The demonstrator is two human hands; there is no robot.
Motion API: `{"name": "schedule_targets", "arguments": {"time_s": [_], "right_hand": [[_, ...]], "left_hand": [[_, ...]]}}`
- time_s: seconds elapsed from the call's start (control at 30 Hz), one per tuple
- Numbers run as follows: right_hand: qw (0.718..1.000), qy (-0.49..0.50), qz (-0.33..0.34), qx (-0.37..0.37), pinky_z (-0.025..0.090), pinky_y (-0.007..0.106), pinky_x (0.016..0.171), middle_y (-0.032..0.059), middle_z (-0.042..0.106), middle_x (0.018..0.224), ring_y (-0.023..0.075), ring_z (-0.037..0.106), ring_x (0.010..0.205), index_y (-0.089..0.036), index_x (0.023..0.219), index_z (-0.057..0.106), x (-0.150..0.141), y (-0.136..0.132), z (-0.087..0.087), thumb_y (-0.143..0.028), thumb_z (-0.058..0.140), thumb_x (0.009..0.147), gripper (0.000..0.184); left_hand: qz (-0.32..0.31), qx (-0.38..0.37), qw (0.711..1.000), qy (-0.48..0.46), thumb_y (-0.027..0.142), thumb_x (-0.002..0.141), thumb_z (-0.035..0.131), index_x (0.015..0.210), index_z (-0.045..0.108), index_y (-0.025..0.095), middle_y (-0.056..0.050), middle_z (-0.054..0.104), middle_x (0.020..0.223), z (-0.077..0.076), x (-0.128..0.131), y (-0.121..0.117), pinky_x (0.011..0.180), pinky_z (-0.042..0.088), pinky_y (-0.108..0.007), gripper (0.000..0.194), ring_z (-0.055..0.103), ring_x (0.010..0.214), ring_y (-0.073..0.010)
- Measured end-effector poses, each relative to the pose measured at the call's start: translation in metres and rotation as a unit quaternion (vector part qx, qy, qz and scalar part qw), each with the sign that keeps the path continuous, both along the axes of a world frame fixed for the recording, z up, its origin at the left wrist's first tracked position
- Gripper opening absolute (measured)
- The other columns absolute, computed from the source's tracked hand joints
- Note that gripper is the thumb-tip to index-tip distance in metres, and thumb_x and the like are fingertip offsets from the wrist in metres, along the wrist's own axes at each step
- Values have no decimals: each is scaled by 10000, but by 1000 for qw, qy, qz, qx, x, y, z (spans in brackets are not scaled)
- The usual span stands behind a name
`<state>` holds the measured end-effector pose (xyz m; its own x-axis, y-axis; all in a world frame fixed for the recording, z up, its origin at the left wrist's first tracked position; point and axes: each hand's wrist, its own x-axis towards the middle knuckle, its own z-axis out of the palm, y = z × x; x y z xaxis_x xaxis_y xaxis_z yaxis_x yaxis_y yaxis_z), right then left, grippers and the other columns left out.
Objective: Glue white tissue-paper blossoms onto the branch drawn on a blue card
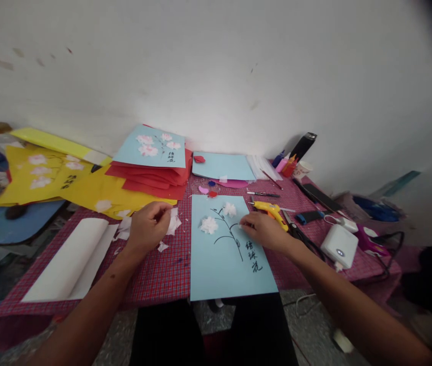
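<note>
While the left hand (150, 223) pinches a small scrap of white tissue (173, 222) with curled fingers over the checked tabletop (154, 274), the right hand (264, 230) lies narrow and nearly closed on the right edge of the light blue sheet (223, 254) at lower centre of the frame; whether its fingertips hold anything I cannot tell. Two white paper flowers (209, 225) already sit on the drawn black branch (231, 234). Judged from this, the work goes best if the right hand pins the sheet flat while a further tuft is shaped and set right on a branch tip, clear of the written characters. The sheet's near edge overhangs the tabletop, so pressure should stay on the supported upper part. Open room lies left of the sheet; the yellow glue gun (271, 209), scissors (299, 234) and white power pack (340, 245) crowd the right.
</note>
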<state>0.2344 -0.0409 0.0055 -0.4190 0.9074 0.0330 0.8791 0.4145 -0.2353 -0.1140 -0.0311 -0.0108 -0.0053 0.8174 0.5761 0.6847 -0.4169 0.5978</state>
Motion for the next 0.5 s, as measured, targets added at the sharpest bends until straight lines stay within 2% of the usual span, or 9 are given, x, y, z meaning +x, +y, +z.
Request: {"name": "schedule_targets", "arguments": {"time_s": [0.13, 0.3, 0.5], "right_hand": [[999, -49, -2, 21, 402, 273, 797, 63, 695, 926, 187, 633, 907, -195, 926, 711, -3, -2, -1, -249, 509, 944, 210], [996, -91, 3, 22, 385, 265, 723, 66, 682, 953, 188, 630, 902, -214, 963, 703, -7, -4, 1, -266, 484, 965, 226], [995, -95, -6, 11, 372, 259, 685, 82, 671, 955, 189, 626, 867, -210, 962, 702, -11, -5, 3, -276, 480, 970, 231]], "left_hand": [[-1, -1, 1000, -2, 247, 844, 576, 844, 700, 205, 0, 710, 781, -1, 0, 0, 672, 490, -267, 131, 633, 677, -142], [-2, -2, 1000, 1, 237, 847, 574, 843, 697, 208, 0, 712, 788, 0, 0, 0, 688, 494, -272, 126, 635, 687, -144], [-4, -5, 1000, -1, 247, 850, 569, 834, 694, 209, 0, 712, 787, 0, 0, -1, 682, 493, -269, 132, 629, 683, -145]]}}
